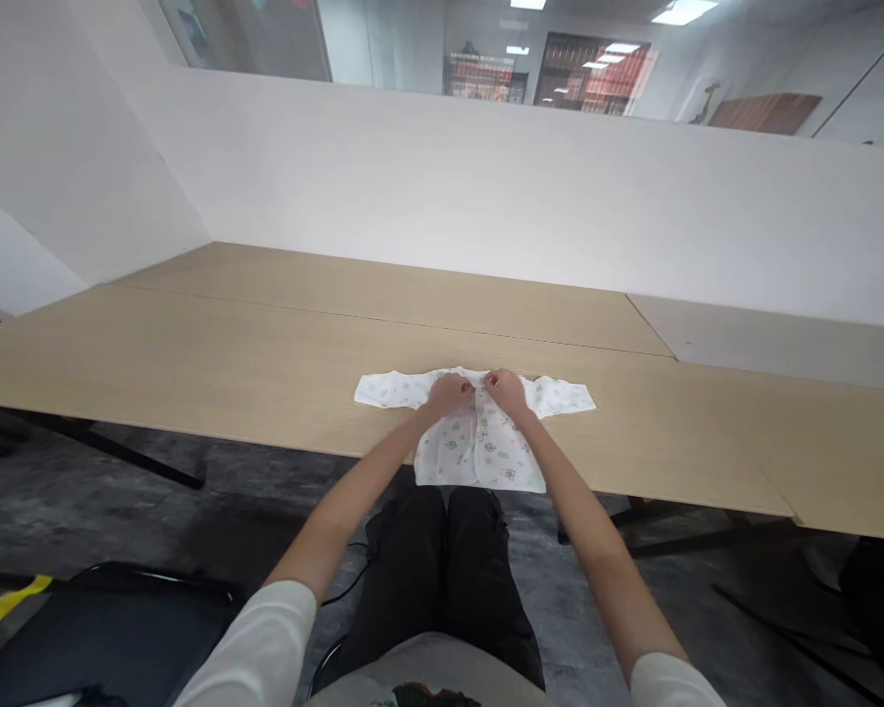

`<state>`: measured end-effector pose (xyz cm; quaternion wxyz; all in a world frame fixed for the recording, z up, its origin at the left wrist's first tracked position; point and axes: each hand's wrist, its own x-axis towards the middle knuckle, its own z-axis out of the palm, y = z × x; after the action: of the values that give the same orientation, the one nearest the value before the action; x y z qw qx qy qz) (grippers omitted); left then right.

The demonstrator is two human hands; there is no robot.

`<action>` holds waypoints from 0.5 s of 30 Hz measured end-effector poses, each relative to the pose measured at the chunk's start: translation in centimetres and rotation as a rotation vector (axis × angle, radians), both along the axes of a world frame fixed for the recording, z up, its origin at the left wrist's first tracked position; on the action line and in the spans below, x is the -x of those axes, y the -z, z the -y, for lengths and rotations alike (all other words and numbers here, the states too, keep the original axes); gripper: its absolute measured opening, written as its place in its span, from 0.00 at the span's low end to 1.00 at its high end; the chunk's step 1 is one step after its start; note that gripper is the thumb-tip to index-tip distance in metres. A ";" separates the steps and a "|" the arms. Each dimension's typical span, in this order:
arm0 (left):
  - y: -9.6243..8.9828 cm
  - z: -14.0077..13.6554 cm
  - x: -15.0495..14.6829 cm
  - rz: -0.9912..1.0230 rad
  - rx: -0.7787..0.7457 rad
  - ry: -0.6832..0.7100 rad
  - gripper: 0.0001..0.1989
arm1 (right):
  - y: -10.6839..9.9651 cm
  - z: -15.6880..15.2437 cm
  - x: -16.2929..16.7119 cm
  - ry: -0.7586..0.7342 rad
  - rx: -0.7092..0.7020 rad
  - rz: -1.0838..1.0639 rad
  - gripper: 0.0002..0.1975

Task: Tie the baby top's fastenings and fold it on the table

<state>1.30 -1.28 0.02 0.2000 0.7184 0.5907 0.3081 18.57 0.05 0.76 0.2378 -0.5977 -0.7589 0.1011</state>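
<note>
A small white baby shirt (453, 447) with a scattered print lies spread on the table, sleeves out to both sides. Its lower hem hangs over the table's front edge. A front opening runs down its middle. My left hand (451, 392) is closed on the fabric just left of this opening, near the neckline. On the opposite side, my right hand (506, 391) pinches the upper front edge. The two hands are close together but apart. My fingertips partly hide the fabric they grip.
The long wooden table (265, 353) stretches to both sides, with a white wall (442, 187) and a window above it behind. A black chair (110, 638) with yellow tape stands at the lower left. Dark table legs (139, 457) show beneath.
</note>
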 end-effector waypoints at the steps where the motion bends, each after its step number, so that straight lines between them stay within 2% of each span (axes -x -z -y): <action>1: 0.4 0.3 -1.2 -0.041 -0.009 -0.012 0.10 | 0.6 0.7 1.0 -0.001 0.041 -0.016 0.13; 3: 1.3 0.7 -2.4 -0.137 -0.028 -0.033 0.12 | 1.7 1.7 2.2 0.020 0.060 -0.050 0.14; 6: 2.1 0.9 -2.5 -0.166 -0.057 -0.074 0.12 | 2.8 2.2 2.3 0.053 0.013 -0.123 0.15; 15: 2.3 1.2 -2.3 -0.136 -0.074 -0.088 0.10 | 3.7 2.3 2.0 0.060 -0.043 -0.264 0.09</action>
<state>3.60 -2.47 -2.26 0.1192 0.7180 0.6220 0.2886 16.60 -2.23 -2.94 0.3514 -0.5965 -0.7047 0.1552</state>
